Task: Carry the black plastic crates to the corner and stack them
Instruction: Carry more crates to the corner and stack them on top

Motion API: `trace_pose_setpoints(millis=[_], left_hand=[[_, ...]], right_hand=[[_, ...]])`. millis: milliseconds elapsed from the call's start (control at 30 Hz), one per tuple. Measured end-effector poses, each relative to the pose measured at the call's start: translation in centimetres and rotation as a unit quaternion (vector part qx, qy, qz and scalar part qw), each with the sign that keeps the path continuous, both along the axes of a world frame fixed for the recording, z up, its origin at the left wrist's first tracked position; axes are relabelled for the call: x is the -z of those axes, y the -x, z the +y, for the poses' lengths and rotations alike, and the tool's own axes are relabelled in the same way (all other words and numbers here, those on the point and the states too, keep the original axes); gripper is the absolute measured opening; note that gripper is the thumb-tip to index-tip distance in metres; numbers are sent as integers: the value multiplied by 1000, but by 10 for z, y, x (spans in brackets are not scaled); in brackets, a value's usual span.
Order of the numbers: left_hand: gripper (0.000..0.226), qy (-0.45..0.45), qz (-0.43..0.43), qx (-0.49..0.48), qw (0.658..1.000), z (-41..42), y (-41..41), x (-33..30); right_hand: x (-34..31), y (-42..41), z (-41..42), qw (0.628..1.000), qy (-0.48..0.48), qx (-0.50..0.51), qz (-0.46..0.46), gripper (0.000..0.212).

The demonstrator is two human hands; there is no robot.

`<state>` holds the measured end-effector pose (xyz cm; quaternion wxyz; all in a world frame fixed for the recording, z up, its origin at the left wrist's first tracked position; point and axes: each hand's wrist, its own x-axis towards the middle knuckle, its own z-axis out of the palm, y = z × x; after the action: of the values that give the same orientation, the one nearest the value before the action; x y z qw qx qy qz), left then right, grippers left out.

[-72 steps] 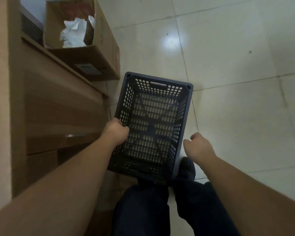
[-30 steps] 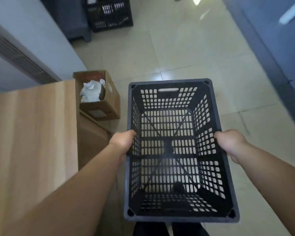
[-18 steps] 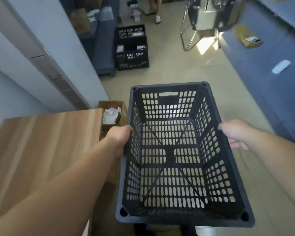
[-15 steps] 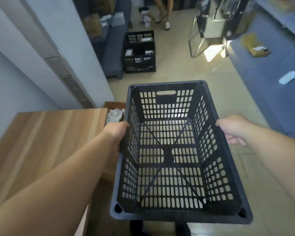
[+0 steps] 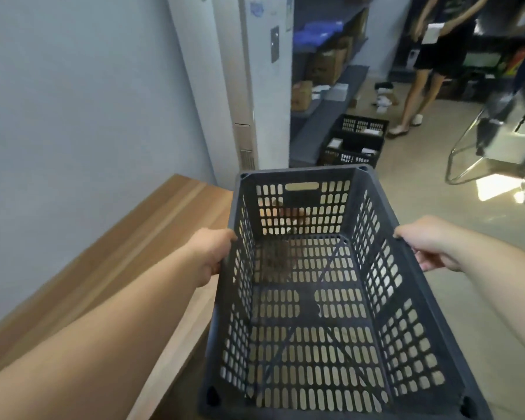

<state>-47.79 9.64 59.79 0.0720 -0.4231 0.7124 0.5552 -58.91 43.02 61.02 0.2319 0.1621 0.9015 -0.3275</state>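
Note:
An empty black plastic crate (image 5: pixel 315 298) with slotted walls hangs in the air in front of me, open side up. My left hand (image 5: pixel 212 250) grips its left rim, and my right hand (image 5: pixel 428 244) grips its right rim. Farther along the floor, by the grey wall, stand two more black crates (image 5: pixel 353 140) with small items inside, one behind the other.
A wooden counter (image 5: pixel 119 268) runs along my left side, against a pale wall. A person (image 5: pixel 431 62) stands at the back near shelves of cardboard boxes (image 5: pixel 325 62). A metal-framed chair (image 5: pixel 497 140) is at the right. Tiled floor (image 5: pixel 412 183) stretches ahead.
The crate has been lifted from the floor to waist height with both hands on its rims. My view has risen from the floor to the room ahead.

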Motion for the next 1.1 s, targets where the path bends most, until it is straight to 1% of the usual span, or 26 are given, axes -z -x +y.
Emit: trace_pose_setpoints(millis=[167, 300, 400, 500, 567, 667, 767, 867, 1000, 1100], left_hand=[[11, 4, 9, -71, 997, -55, -75, -14], [10, 13, 11, -126, 992, -94, -146, -26], [11, 29, 16, -179, 983, -117, -201, -33], [19, 36, 19, -229, 972, -130, -255, -43], [18, 32, 24, -264, 964, -135, -289, -50], [16, 43, 32, -315, 948, -136, -340, -61], [14, 56, 35, -364, 929, -129, -391, -72], [9, 55, 41, -419, 905, -121, -442, -83], [22, 66, 50, -477, 875, -109, -505, -97], [16, 75, 51, -510, 855, -108, -556, -108]], right_hand=[[-14, -32, -78, 996, -3, -83, 11, 20], [-20, -69, -138, 988, 0, -154, 19, 22], [-25, -99, -181, 978, 6, -209, 21, 23], [-31, -128, -222, 968, 13, -250, 17, 22], [-35, -144, -246, 959, 13, -281, 20, 24], [-44, -169, -279, 938, 17, -345, 21, 23], [-55, -199, -308, 911, 43, -409, 19, 19], [-65, -233, -334, 882, 54, -468, 19, 24], [-80, -282, -367, 843, 66, -534, 21, 30], [-93, -324, -394, 820, 74, -568, 22, 30]])
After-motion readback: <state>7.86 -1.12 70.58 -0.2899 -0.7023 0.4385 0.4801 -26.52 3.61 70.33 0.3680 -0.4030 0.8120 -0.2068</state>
